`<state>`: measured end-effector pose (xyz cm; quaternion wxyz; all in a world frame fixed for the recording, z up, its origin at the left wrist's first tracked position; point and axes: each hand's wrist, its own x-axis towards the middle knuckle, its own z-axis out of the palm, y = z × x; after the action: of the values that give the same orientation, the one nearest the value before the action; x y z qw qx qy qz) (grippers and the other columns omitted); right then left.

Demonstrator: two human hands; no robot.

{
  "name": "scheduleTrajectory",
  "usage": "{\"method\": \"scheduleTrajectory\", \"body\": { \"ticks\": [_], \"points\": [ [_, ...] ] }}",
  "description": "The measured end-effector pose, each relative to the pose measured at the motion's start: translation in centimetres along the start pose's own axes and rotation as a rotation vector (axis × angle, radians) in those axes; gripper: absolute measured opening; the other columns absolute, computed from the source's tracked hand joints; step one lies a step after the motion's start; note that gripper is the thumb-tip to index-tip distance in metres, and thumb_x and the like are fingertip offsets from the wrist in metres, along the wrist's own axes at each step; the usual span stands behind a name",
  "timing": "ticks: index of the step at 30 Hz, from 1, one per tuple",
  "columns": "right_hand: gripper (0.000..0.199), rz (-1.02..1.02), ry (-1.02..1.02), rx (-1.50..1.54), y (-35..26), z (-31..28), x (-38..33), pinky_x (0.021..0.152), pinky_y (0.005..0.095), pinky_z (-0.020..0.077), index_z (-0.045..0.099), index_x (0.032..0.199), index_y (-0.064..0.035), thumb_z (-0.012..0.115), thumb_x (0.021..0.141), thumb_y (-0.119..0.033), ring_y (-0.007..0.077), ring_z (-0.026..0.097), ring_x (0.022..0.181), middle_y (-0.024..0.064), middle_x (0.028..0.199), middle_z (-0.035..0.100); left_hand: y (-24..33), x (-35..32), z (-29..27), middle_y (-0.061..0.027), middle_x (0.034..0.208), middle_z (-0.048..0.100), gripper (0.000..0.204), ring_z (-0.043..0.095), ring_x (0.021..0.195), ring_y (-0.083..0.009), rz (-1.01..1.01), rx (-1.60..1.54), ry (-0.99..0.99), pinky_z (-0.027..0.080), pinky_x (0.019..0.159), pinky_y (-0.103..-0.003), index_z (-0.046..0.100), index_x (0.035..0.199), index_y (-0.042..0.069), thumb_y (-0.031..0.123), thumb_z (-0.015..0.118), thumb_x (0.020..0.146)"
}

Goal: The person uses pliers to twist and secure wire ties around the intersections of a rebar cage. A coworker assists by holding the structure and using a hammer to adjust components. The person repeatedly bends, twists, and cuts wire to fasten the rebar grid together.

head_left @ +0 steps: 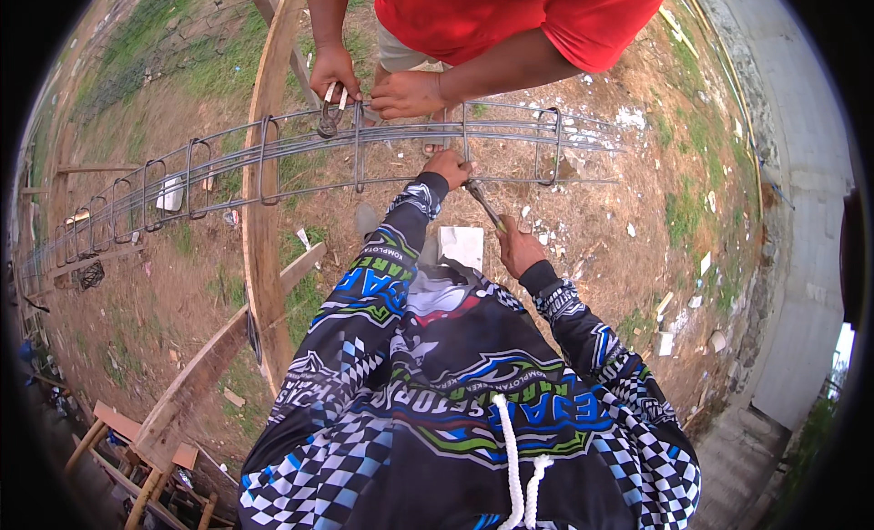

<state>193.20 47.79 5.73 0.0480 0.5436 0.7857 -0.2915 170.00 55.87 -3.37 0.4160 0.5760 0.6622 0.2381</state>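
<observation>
A long rebar cage (414, 134), made of thin lengthwise bars with square stirrups (358, 147) around them, stretches across in front of me. My left hand (447, 169) is closed at its near bar, beside a stirrup; the fingertips' exact hold is partly hidden. My right hand (521, 248) grips the handles of a pair of pincers (485, 203), whose jaws meet the near bar just right of my left fingers. Opposite me, a person in a red shirt (537, 20) holds other pincers (331, 117) with one hand; their other hand (407, 95) touches the far bar.
A wooden plank (262, 284) crosses under the cage on the left, with a slanting timber (196, 384) joined near it. A white block (462, 245) lies close to me on the dirt. Rubble and white scraps litter the ground; a concrete strip (801, 257) runs along the right.
</observation>
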Motion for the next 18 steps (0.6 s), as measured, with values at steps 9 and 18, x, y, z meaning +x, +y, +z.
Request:
{"method": "scheduleTrajectory", "body": {
  "ticks": [9,18],
  "points": [
    [0.045,0.340,-0.641,0.892,1.5,0.0,1.3,0.050,0.0288,0.0497,0.051,0.103,-0.0102,0.058,0.089,-0.052,0.0148,0.061,0.061,0.0053,0.075,0.056,0.0,-0.1,-0.1,-0.0252,0.085,0.064,0.045,0.062,0.088,-0.0381,-0.018,0.037,-0.027,0.047,0.085,-0.042,0.069,0.075,0.000,0.044,0.063,0.085],
    [0.050,-0.177,0.085,-0.274,2.8,-2.7,0.3,0.074,0.0474,0.0517,0.042,0.130,-0.0035,0.052,0.093,-0.036,0.0411,0.061,0.088,0.0242,0.103,0.057,-0.2,-0.1,0.4,-0.0266,0.093,0.064,0.045,0.061,0.093,-0.0419,0.019,0.056,0.037,0.046,0.086,-0.043,0.068,0.081,-0.004,0.041,0.063,0.086]
  ]
}}
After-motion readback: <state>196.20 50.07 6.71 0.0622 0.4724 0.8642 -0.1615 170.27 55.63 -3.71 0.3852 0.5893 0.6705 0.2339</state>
